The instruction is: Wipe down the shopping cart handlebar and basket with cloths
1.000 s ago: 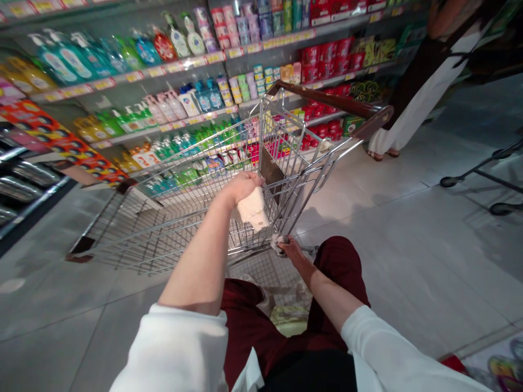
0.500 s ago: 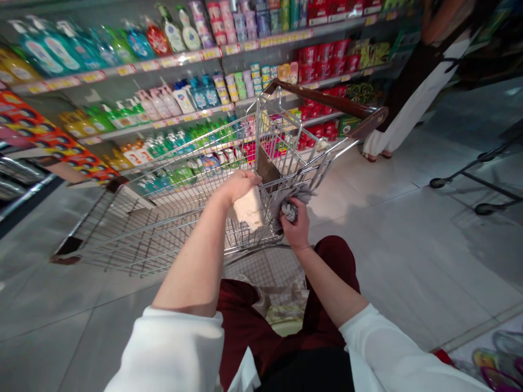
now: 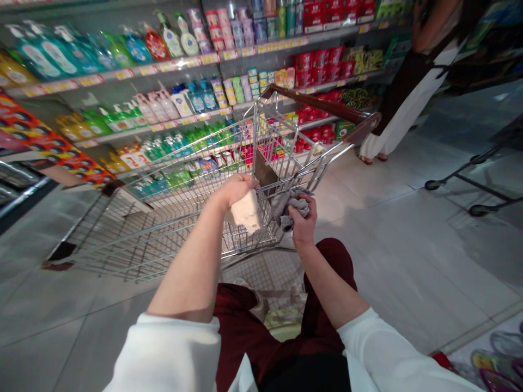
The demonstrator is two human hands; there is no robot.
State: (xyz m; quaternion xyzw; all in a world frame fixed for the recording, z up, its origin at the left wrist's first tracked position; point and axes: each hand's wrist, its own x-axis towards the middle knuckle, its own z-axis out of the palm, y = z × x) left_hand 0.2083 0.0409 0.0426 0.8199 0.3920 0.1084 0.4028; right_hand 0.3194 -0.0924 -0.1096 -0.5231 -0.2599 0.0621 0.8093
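A metal wire shopping cart (image 3: 163, 228) with a brown handle (image 3: 322, 103) stands sideways in front of me. My left hand (image 3: 237, 189) is closed on a cream, block-like sponge or folded cloth (image 3: 245, 212), held at the cart's near side; I cannot tell exactly which. In my right hand (image 3: 304, 223) is a crumpled grey cloth (image 3: 289, 206), bunched between the fingers beside the cart's rear end. A brown panel (image 3: 265, 173) sits inside the cart's wire frame, just past both hands.
Shelves (image 3: 180, 65) of pump bottles, tubs and boxes run behind the cart. A person in a dark apron and white trousers (image 3: 402, 109) stands at the back right. Another wheeled cart (image 3: 478, 179) is at the right. A pale green item (image 3: 284, 324) lies low between my knees.
My right hand has turned and shifted slightly right, and the grey cloth is bunched differently in it. The left hand still holds the cream block, almost in place.
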